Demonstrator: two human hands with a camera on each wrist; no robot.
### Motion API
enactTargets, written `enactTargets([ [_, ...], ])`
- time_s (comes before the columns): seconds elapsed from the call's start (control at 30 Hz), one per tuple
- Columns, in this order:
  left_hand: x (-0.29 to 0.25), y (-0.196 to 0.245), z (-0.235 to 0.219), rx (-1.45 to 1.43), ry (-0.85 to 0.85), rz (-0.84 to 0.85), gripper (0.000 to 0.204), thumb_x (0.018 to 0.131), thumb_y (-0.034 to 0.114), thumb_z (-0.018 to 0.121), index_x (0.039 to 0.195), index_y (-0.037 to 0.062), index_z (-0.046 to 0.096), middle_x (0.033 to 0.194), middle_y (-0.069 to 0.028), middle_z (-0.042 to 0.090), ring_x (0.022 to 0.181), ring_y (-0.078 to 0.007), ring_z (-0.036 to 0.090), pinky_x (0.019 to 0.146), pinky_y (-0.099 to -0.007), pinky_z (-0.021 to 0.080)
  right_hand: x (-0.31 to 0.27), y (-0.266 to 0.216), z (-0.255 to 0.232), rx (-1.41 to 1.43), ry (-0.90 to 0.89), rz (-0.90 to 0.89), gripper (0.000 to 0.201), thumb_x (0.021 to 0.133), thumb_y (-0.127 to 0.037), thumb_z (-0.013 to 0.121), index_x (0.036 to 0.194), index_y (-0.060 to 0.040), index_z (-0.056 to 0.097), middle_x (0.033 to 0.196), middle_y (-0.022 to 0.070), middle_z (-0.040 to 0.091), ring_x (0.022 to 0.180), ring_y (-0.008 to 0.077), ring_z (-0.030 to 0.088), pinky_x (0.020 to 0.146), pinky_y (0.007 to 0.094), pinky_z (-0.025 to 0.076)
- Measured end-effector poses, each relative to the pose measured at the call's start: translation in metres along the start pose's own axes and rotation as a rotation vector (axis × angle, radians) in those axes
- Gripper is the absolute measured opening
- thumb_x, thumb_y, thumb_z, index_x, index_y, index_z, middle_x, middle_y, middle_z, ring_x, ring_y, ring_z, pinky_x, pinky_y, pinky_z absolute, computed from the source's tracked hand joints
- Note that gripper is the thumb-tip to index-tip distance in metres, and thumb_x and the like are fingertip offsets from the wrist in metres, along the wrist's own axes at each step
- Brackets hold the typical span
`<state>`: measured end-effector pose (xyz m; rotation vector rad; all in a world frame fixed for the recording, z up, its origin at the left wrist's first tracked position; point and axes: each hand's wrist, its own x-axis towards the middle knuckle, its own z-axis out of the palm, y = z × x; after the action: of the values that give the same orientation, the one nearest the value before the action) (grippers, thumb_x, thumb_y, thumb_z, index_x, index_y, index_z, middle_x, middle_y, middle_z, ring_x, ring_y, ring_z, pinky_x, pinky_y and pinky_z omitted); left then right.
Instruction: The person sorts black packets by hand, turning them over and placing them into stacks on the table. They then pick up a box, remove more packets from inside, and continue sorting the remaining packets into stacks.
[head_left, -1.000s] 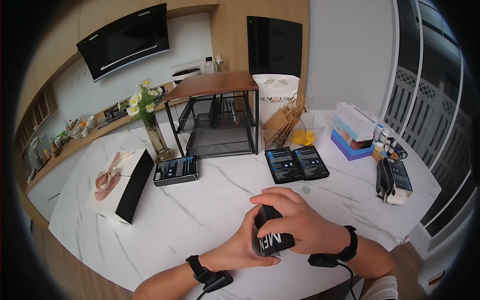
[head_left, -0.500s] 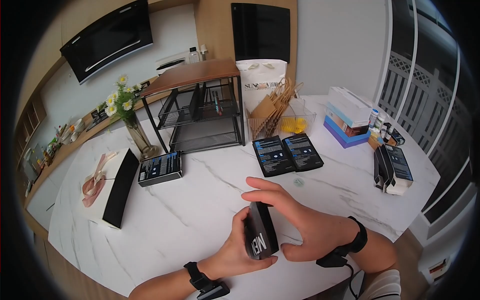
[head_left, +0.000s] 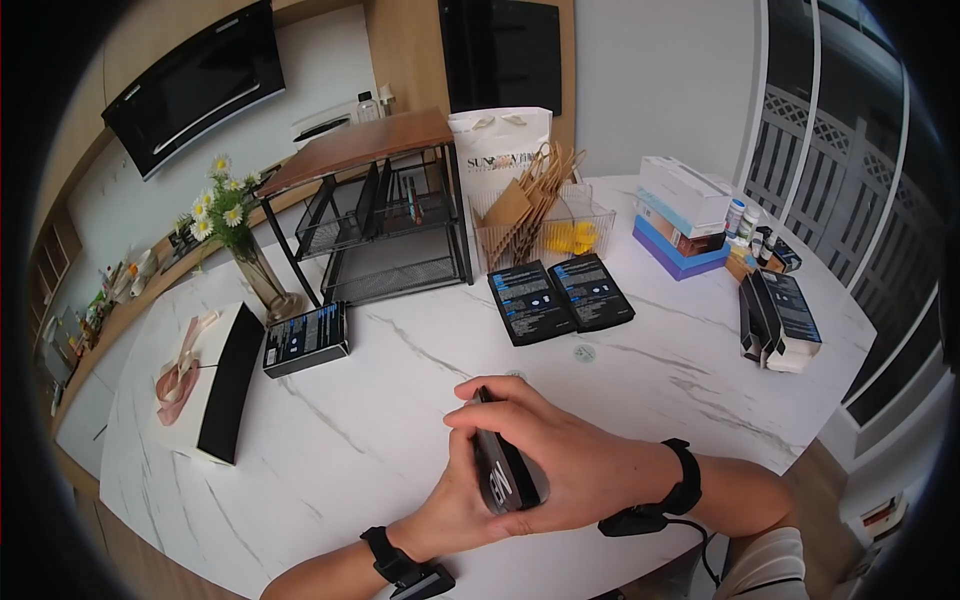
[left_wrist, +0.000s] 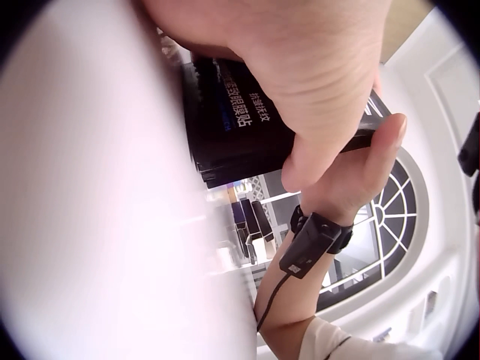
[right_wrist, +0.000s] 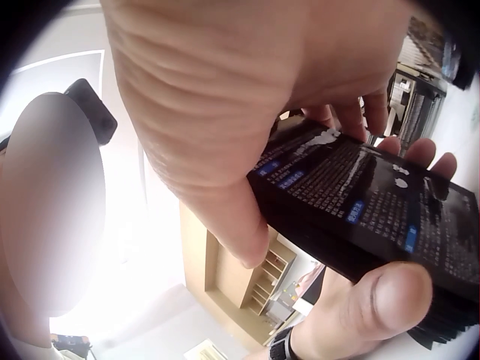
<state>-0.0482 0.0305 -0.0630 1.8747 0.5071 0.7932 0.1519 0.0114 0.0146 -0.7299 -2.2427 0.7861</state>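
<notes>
Between both hands stands a stack of black eye-mask sachets (head_left: 497, 475), tilted on edge above the table, with white lettering on its narrow end. My left hand (head_left: 447, 508) grips it from the left, thumb along the near end. From the right, my right hand (head_left: 580, 462) curls over it, fingers reaching across the top and far side. Printed text and blue labels cover the face of the stack (right_wrist: 367, 195) in the right wrist view; a crimped edge shows at its lower right. Beyond the hands lie two more piles of black sachets, a left pile (head_left: 532, 305) and a right pile (head_left: 592, 292).
A black box (head_left: 308, 340) lies beside a white gift box (head_left: 205, 385) with a pink ribbon. Behind are a flower vase (head_left: 262, 275), a wire-shelf rack (head_left: 365, 215) and a clear bin (head_left: 545, 235) of paper bags. Stacked boxes (head_left: 682, 225) and opened black cartons (head_left: 780, 320) stand right.
My right hand came away from the stack, fingers spread, then closed round it again. The stack has turned more onto its edge. The head view has shifted, sliding the table things leftward.
</notes>
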Motion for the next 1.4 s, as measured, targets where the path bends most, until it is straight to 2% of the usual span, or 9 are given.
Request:
enactTargets([
  [0.07, -0.001, -0.001, -0.001, -0.027, 0.005, 0.005, 0.127, 0.069, 0.021, 0.096, 0.152, 0.0052, 0.002, 0.148, -0.0174, 0.028, 0.142, -0.0279, 0.036, 0.116, -0.0441, 0.037, 0.000, -0.002, 0.001, 0.013, 0.015, -0.017, 0.093, 0.075, -0.028, 0.089, 0.149, -0.0059, 0.037, 0.146, 0.0261, 0.031, 0.134, 0.0471, 0.041, 0.111, 0.0470, 0.040],
  [0.13, -0.001, 0.000, -0.001, -0.056, 0.010, 0.008, 0.125, 0.068, 0.022, 0.096, 0.151, 0.0045, 0.004, 0.147, -0.0176, 0.028, 0.142, -0.0282, 0.036, 0.116, -0.0436, 0.037, 0.000, -0.003, 0.001, 0.064, 0.024, -0.041, 0.096, 0.075, -0.030, 0.091, 0.151, -0.0073, 0.036, 0.149, 0.0225, 0.029, 0.140, 0.0409, 0.035, 0.113, 0.0470, 0.038],
  [0.4, -0.002, 0.000, 0.001, 0.016, -0.021, 0.017, 0.139, 0.070, 0.023, 0.093, 0.155, 0.0025, -0.015, 0.156, -0.0219, 0.019, 0.146, -0.0320, 0.031, 0.117, -0.0435, 0.035, 0.001, 0.004, 0.008, 0.050, -0.009, 0.012, 0.100, 0.074, -0.032, 0.093, 0.152, -0.0079, 0.034, 0.147, 0.0227, 0.030, 0.139, 0.0409, 0.035, 0.115, 0.0474, 0.035],
  [0.6, -0.001, 0.004, 0.000, -0.049, -0.015, -0.025, 0.135, 0.068, 0.022, 0.094, 0.155, 0.0019, -0.007, 0.153, -0.0209, 0.024, 0.145, -0.0310, 0.033, 0.116, -0.0431, 0.036, 0.001, 0.006, 0.010, 0.038, 0.009, -0.015, 0.104, 0.075, -0.038, 0.092, 0.153, -0.0079, 0.031, 0.147, 0.0229, 0.029, 0.139, 0.0409, 0.035, 0.115, 0.0477, 0.035],
  [0.73, 0.000, 0.004, -0.008, -0.003, -0.106, -0.014, 0.138, 0.071, 0.029, 0.091, 0.159, 0.0084, -0.014, 0.154, -0.0148, 0.019, 0.146, -0.0264, 0.026, 0.116, -0.0406, 0.033, -0.001, 0.005, 0.011, 0.011, 0.039, -0.055, 0.106, 0.075, -0.043, 0.091, 0.153, -0.0072, 0.030, 0.148, 0.0224, 0.028, 0.140, 0.0407, 0.035, 0.115, 0.0486, 0.035],
  [0.83, -0.001, 0.006, -0.007, 0.026, -0.117, -0.045, 0.133, 0.070, 0.028, 0.090, 0.158, 0.0082, -0.006, 0.151, -0.0140, 0.022, 0.143, -0.0257, 0.029, 0.114, -0.0404, 0.035, -0.001, 0.006, 0.009, -0.010, 0.013, -0.032, 0.106, 0.075, -0.046, 0.091, 0.153, -0.0074, 0.030, 0.150, 0.0224, 0.026, 0.140, 0.0410, 0.035, 0.115, 0.0491, 0.036],
  [0.9, 0.000, 0.004, -0.003, 0.002, -0.055, -0.028, 0.125, 0.068, 0.024, 0.093, 0.154, -0.0001, 0.005, 0.149, -0.0204, 0.030, 0.141, -0.0309, 0.038, 0.114, -0.0428, 0.038, -0.001, 0.008, 0.009, -0.009, 0.020, -0.032, 0.105, 0.075, -0.046, 0.090, 0.153, -0.0073, 0.030, 0.150, 0.0222, 0.026, 0.140, 0.0411, 0.034, 0.115, 0.0492, 0.036],
  [1.27, 0.000, 0.007, -0.004, 0.021, -0.062, -0.032, 0.125, 0.071, 0.023, 0.090, 0.154, -0.0013, 0.000, 0.149, -0.0224, 0.032, 0.140, -0.0328, 0.041, 0.112, -0.0435, 0.040, -0.001, 0.004, 0.011, 0.000, 0.056, -0.059, 0.098, 0.076, -0.047, 0.090, 0.146, -0.0073, 0.035, 0.146, 0.0223, 0.028, 0.136, 0.0409, 0.037, 0.111, 0.0483, 0.040],
  [1.4, -0.001, 0.002, -0.004, 0.049, -0.089, -0.049, 0.126, 0.072, 0.024, 0.089, 0.154, -0.0018, -0.003, 0.151, -0.0241, 0.031, 0.141, -0.0339, 0.041, 0.112, -0.0443, 0.041, -0.001, 0.003, 0.011, 0.002, 0.061, -0.043, 0.093, 0.076, -0.035, 0.090, 0.145, -0.0072, 0.035, 0.142, 0.0235, 0.030, 0.129, 0.0459, 0.043, 0.107, 0.0470, 0.043],
])
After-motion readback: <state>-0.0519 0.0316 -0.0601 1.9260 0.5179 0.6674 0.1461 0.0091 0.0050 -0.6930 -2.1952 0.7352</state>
